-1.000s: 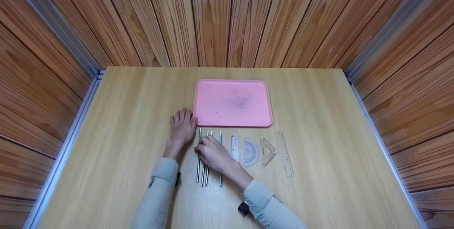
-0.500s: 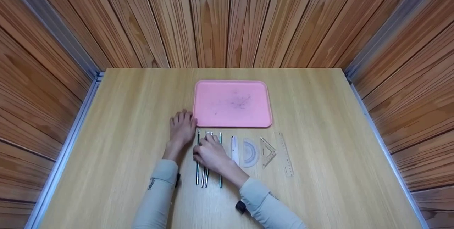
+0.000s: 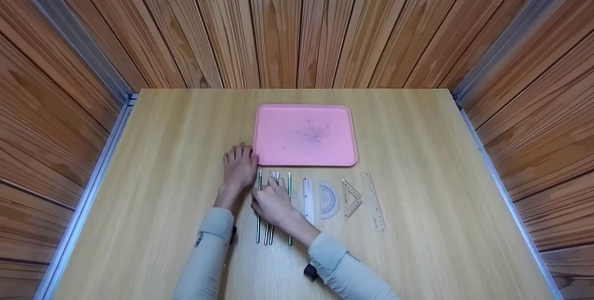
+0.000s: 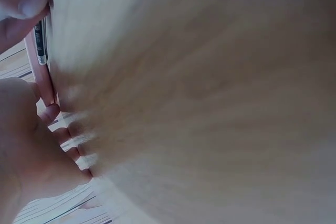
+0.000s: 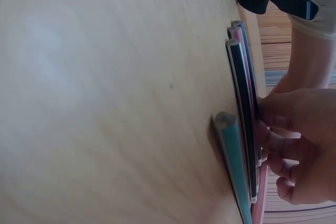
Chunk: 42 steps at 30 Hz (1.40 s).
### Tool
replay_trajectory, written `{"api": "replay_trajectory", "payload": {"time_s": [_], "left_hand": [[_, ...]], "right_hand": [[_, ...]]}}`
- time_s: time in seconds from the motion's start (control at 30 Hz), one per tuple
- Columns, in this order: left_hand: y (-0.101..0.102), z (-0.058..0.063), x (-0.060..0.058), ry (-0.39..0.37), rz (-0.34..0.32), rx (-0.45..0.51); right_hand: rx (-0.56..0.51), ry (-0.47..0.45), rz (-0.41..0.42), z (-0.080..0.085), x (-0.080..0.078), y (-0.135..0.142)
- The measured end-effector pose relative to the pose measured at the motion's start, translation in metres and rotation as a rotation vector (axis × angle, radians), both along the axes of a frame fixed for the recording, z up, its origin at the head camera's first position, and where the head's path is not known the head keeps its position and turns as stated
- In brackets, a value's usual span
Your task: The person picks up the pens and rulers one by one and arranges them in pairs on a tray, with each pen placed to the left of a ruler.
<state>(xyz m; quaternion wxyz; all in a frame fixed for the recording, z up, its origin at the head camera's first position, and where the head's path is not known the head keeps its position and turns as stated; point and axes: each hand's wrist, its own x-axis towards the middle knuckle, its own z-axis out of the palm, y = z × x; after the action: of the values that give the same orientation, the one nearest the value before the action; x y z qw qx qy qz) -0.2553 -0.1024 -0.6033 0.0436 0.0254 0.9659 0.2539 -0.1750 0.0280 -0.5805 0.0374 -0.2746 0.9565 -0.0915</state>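
Note:
In the head view my left hand (image 3: pixel 239 170) rests flat on the table, fingers spread, thumb side at the left edge of a pink tray (image 3: pixel 305 135). My right hand (image 3: pixel 273 203) pinches the leftmost dark pencil (image 3: pixel 258 232) between thumb and curled fingers. This pencil lies lengthwise just below the tray's near left corner. Close on its right are two more pencils (image 3: pixel 268 235), partly covered by the hand. The right wrist view shows a black pencil (image 5: pixel 243 93) beside a reddish one, and a teal pencil (image 5: pixel 233 153) set apart, nearer the camera.
Right of the pencils lie a whitish ruler (image 3: pixel 308 198), a clear protractor (image 3: pixel 329 201), a set square (image 3: pixel 352 199) and a transparent ruler (image 3: pixel 375 202), in a row. Dark marks show on the tray's surface. Wood-panelled walls (image 3: pixel 278 26) enclose the table (image 3: pixel 441 198).
The leftmost pencil has shifted slightly toward me and stands straighter beside the others. My right hand has edged a little left and down. The left hand has stayed in place.

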Motion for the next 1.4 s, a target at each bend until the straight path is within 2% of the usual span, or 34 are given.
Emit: {"api": "replay_trajectory", "payload": {"time_s": [0.37, 0.5, 0.7, 1.07, 1.4], "left_hand": [[0.000, 0.000, -0.002, -0.020, 0.010, -0.008], [-0.001, -0.001, -0.002, -0.032, 0.002, -0.012], [-0.001, -0.002, -0.002, -0.031, -0.006, -0.010], [-0.001, -0.001, -0.004, -0.026, -0.005, -0.016], [0.000, 0.000, -0.002, -0.021, 0.001, -0.021]], "right_hand": [[-0.063, -0.037, -0.085, -0.002, 0.001, -0.005], [-0.099, -0.066, -0.094, -0.005, 0.001, -0.005], [-0.139, -0.057, -0.091, -0.006, 0.002, -0.002], [-0.189, -0.024, -0.115, 0.001, 0.001, 0.002], [-0.179, -0.007, -0.140, 0.012, -0.004, 0.010]]}}
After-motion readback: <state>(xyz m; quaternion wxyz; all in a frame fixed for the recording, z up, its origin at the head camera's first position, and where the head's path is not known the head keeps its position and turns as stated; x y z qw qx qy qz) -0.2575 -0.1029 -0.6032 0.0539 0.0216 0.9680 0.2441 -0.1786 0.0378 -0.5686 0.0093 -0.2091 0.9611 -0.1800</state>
